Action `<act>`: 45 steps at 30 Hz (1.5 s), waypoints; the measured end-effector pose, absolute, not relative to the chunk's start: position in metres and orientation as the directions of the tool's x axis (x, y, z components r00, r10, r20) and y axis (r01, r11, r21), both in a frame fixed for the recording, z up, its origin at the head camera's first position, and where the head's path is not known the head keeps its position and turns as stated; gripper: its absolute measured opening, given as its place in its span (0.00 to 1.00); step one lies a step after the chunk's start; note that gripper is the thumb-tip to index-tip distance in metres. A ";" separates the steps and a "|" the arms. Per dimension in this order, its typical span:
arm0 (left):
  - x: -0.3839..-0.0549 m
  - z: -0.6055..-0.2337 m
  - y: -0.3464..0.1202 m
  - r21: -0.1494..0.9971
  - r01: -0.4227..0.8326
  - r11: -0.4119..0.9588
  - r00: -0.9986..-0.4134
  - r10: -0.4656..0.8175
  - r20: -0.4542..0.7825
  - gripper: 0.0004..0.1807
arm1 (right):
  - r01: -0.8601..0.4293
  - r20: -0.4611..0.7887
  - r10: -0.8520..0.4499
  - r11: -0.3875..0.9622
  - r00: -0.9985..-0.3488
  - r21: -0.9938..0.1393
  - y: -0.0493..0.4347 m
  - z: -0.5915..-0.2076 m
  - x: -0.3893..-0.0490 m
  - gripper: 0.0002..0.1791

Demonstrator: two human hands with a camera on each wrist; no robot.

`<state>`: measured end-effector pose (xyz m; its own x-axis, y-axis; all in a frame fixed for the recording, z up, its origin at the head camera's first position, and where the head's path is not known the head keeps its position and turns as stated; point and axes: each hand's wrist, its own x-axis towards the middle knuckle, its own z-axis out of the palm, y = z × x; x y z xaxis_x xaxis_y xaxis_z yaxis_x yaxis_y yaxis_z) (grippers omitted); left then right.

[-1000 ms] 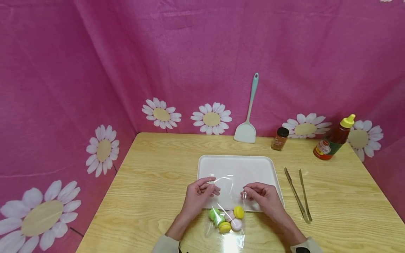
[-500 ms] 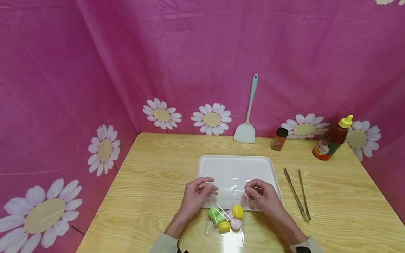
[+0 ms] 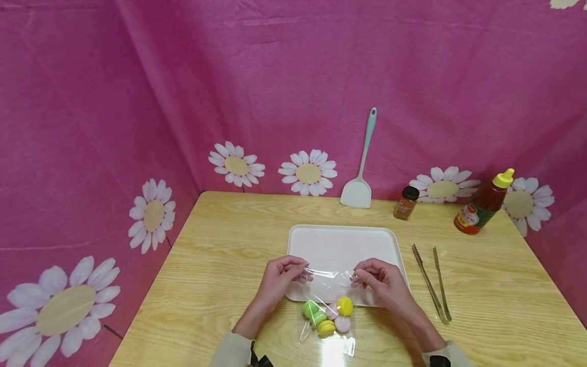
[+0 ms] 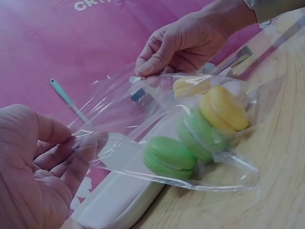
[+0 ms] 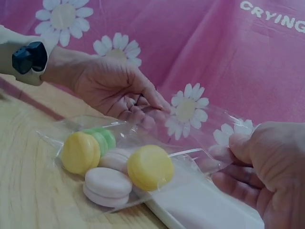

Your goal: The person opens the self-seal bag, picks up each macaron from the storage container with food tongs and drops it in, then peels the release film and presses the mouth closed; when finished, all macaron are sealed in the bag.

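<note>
Between my hands hangs a clear plastic bag (image 3: 324, 285) with several macarons inside: green (image 4: 170, 158), yellow (image 5: 150, 168) and pale pink (image 5: 107, 187). Its top edge is pinched at the left corner by my left hand (image 3: 278, 280), thumb against index finger. At the right corner my right hand (image 3: 385, 283) pinches the film the same way. The macarons gather at the bag's lower end, over the tabletop just in front of a white rectangular tray (image 3: 344, 239). Both hands are above the tray's near part.
Metal tongs (image 3: 433, 285) lie right of the tray on the wooden table (image 3: 220, 255). Behind stand a small black-lidded spice jar (image 3: 406, 203) and a yellow-capped sauce bottle (image 3: 485, 202). A spatula (image 3: 359, 178) leans on the pink flowered cloth (image 3: 321, 76).
My left hand has shifted slightly left, its thumb and index finger coming together on the bag's edge. The bag's top edge now looks stretched between the hands. My right hand stays nearly in place.
</note>
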<state>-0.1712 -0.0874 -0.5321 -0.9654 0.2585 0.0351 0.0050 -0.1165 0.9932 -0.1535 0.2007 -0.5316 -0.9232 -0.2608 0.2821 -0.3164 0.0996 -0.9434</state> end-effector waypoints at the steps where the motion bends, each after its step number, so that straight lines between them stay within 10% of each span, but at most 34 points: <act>1: -0.172 -0.532 -0.088 0.992 -0.002 -0.123 -0.963 0.267 0.032 0.12 | -0.333 0.296 -0.275 0.095 -0.915 -0.938 0.202 -0.532 -0.155 0.05; 15: -0.183 -0.541 -0.098 0.966 0.009 -0.259 -0.929 0.355 0.104 0.13 | -0.429 0.376 -0.392 0.053 -0.839 -0.902 0.212 -0.532 -0.162 0.09; 45: -0.170 -0.531 -0.082 0.966 0.257 -0.009 -0.923 0.294 0.248 0.04 | -0.387 0.328 -0.349 0.114 -0.878 -0.915 0.221 -0.535 -0.156 0.07</act>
